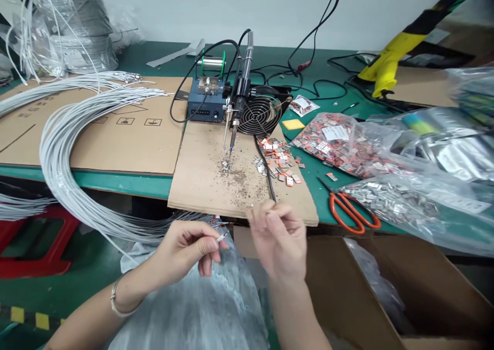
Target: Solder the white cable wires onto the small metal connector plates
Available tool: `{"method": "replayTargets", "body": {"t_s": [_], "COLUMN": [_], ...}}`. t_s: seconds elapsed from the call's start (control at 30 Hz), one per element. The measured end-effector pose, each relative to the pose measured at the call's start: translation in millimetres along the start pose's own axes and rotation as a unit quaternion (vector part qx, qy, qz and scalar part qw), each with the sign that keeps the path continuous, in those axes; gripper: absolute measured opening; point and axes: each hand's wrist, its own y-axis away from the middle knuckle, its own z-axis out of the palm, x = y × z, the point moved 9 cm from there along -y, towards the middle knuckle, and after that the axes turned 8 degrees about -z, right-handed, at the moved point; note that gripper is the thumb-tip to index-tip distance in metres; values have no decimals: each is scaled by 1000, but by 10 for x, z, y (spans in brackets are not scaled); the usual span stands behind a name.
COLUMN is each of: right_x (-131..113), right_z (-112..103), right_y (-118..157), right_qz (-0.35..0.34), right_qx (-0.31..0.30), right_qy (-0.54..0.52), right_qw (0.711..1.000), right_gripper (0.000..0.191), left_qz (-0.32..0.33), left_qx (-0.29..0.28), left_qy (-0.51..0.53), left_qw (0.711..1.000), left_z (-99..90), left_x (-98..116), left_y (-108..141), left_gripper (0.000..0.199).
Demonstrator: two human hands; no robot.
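Observation:
My left hand (193, 246) is closed in a pinch on a white cable, whose tip (221, 238) pokes out past the thumb and forefinger. To its right, my right hand (281, 237) is raised with curled fingers in front of the cardboard's near edge; it is slightly blurred, and I cannot make out what its fingertips hold. A bundle of grey-white cables (57, 149) curves off the table to below my left hand. Beyond both hands, a soldering iron (241, 92) points down over a cardboard sheet (200, 180) strewn with dark specks.
Orange and metal USB connectors (283, 159) lie right of the iron, beside a fan (258, 114). Orange-handled scissors (351, 211) and bags of connectors (339, 141) are farther right. A blue solder feeder (206, 105) stands behind. An open carton (358, 288) sits below at right.

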Motion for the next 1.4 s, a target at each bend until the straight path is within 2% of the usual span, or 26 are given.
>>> {"method": "replayTargets", "body": {"t_s": [0.07, 0.13, 0.2, 0.27, 0.33, 0.43, 0.5, 0.63, 0.73, 0.77, 0.8, 0.83, 0.9, 0.93, 0.97, 1.0, 1.1, 1.2, 1.4], "right_x": [-38, 17, 81, 104, 119, 158, 173, 142, -46, -143, -235, -318, -475, -523, -530, -493, -256, -82, -32], "right_z": [-21, 59, 125, 137, 135, 155, 173, 143, -63, -166, -268, -402, -765, -941, -1082, -1193, -1367, -1403, -1414], "right_y": [-25, 24, 92, 111, 103, 93, 91, 76, -101, -212, -343, -492, -839, -1007, -1157, -1285, -1516, -1577, -1641], "right_qz": [23, 73, 108, 119, 128, 144, 139, 115, 92, 79, 63, 49, 26, 24, 23, 28, 54, 75, 110], "right_qx": [-36, -114, -165, -169, -168, -177, -159, -94, -85, -99, -131, -156, -143, -121, -110, -113, -167, -218, -249], "right_qy": [45, 115, 177, 218, 246, 255, 224, 148, 204, 267, 354, 459, 666, 703, 722, 735, 733, 718, 703], "right_qw": [998, 984, 964, 954, 946, 940, 951, 978, 971, 955, 924, 873, 732, 700, 683, 668, 658, 656, 657], "right_gripper": [5, 10, 12, 5, 7, 13, 16, 21, 20, 18, 16, 12, 15, 15, 15, 14, 10, 9, 6], "left_qz": [19, 59, 106, 157, 207, 252, 232, 125, 75, 69, 65, 64, 57, 52, 47, 42, 30, 20, -5], "left_qx": [32, 50, 62, 74, 88, 101, 100, 74, 92, 108, 125, 133, 136, 133, 133, 138, 151, 142, 133], "left_qy": [-33, -96, -185, -275, -342, -381, -362, -240, -160, -142, -126, -113, -90, -79, -68, -57, -36, -33, -39], "left_qw": [999, 992, 975, 946, 912, 884, 897, 960, 980, 982, 982, 982, 985, 987, 988, 988, 987, 989, 990], "left_z": [-57, -69, -43, 1, 42, 78, 67, 20, -113, -189, -272, -344, -465, -511, -558, -605, -722, -794, -849], "left_x": [59, 141, 223, 298, 371, 432, 402, 229, 178, 190, 209, 231, 262, 269, 271, 270, 244, 219, 229], "left_y": [22, 45, 73, 107, 149, 187, 154, 28, -22, -30, -36, -44, -66, -79, -91, -101, -143, -206, -267], "left_gripper": [27, 24, 20, 18, 16, 14, 14, 17, 14, 12, 10, 8, 8, 8, 9, 9, 10, 13, 15]}}
